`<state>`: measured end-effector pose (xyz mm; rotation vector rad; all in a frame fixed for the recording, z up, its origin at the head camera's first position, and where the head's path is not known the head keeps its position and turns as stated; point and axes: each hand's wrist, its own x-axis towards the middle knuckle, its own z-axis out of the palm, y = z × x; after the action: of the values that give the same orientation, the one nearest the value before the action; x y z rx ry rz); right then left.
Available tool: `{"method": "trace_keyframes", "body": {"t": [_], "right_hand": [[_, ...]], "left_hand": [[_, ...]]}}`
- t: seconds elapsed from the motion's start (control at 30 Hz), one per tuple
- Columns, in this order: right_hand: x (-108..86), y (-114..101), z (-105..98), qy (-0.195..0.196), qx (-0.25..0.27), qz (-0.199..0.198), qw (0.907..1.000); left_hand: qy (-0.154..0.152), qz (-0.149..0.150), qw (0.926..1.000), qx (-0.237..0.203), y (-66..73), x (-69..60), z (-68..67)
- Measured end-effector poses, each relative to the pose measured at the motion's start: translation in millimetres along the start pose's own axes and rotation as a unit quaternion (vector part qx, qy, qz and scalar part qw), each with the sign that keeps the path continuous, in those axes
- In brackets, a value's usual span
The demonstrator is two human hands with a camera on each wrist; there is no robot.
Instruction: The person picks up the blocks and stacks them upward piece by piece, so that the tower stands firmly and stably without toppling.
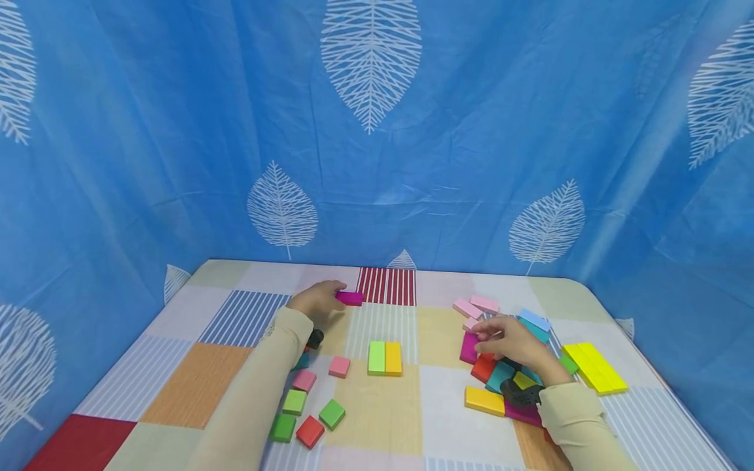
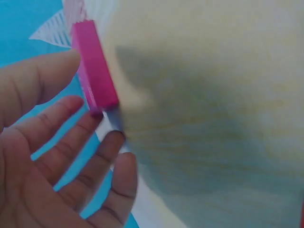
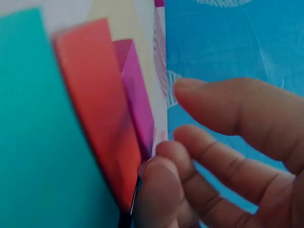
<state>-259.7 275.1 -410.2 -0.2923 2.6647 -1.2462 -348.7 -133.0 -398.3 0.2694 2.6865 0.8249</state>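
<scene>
My left hand pinches a magenta block at the far side of the table. In the left wrist view, the thumb is on one side of the magenta block, two fingertips are at its lower end, and the other fingers are spread. Over the right-hand group of blocks is my right hand, with nothing between thumb and forefinger. Close to its fingertips lie a small pink block and a second magenta block. The right wrist view has a red block beside the fingers; whether the lower fingers touch anything, I cannot tell.
A light green block and an orange-yellow block stand side by side mid-table. Pink, green and red blocks lie beside my left forearm. Long yellow blocks lie right of my right hand. Blue curtain hangs behind the table.
</scene>
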Motion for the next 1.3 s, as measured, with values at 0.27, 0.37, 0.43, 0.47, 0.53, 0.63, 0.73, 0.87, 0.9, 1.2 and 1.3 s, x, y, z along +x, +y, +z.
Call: {"method": "trace_keyframes", "body": {"t": [0.27, 0.37, 0.43, 0.47, 0.53, 0.63, 0.73, 0.87, 0.9, 1.2, 1.3], "right_hand": [[1.4, -3, 2, 0.005, -0.047, 0.025, 0.9986], [3.5, -8, 5, 0.006, -0.075, 0.01, 0.9971], [5.1, -10, 8, -0.001, -0.082, -0.001, 0.9966], [5.7, -11, 9, -0.005, -0.083, -0.001, 0.9965], [6.5, -11, 11, -0.017, -0.087, -0.008, 0.996], [6.9, -11, 13, -0.027, -0.093, -0.009, 0.9952], [6.9, -11, 13, -0.028, -0.096, 0.001, 0.995], [6.5, -12, 15, -0.029, -0.108, 0.001, 0.9937], [6.3, -12, 16, -0.03, -0.113, -0.006, 0.9931], [8.2, -12, 21, -0.036, -0.131, -0.088, 0.9867], [10.1, -13, 22, -0.04, -0.118, -0.104, 0.9867]], "left_hand": [[-0.019, -0.043, 0.9981, -0.039, -1.7, -0.8, 1.1], [-0.046, -0.036, 0.9972, -0.047, -1.4, -0.4, 0.5], [-0.052, -0.026, 0.997, -0.052, -0.9, 0.9, 0.3], [-0.053, -0.021, 0.997, -0.053, -0.9, 2.0, 0.8], [-0.053, -0.016, 0.9969, -0.055, -0.3, 5.0, 2.6], [-0.055, -0.017, 0.9972, -0.048, 0.4, 10.5, 5.9], [-0.052, -0.013, 0.9979, -0.037, 1.0, 15.5, 8.1], [-0.042, -0.002, 0.9989, -0.023, 1.8, 18.2, 10.3], [-0.039, 0.005, 0.999, -0.02, 2.3, 17.9, 10.8], [-0.013, 0.116, 0.9932, 0.001, 20.4, 10.4, 16.4], [-0.015, 0.142, 0.9897, 0.006, 31.3, 6.0, 20.8]]}}
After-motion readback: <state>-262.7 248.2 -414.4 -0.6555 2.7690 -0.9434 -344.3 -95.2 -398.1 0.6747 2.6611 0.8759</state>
